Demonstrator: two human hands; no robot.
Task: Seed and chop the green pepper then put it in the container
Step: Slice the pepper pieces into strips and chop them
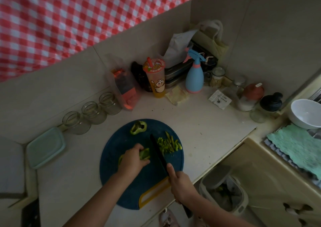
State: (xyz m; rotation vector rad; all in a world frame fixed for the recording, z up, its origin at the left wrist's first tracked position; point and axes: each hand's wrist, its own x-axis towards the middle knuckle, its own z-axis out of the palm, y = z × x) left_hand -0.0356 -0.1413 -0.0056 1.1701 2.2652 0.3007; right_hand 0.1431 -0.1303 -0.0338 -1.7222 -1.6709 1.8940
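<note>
From the head view: held down a piece of green pepper (145, 154) on the round dark blue cutting board (132, 183) with the left hand (132, 160), fingers curled over it. Gripped the black-bladed knife (159, 152) firmly in the right hand (180, 185), blade just beside that piece. Found thin cut green strips (169, 144) right of the blade, and the pale green lidded plastic container (46, 147) well apart, left of the board.
</note>
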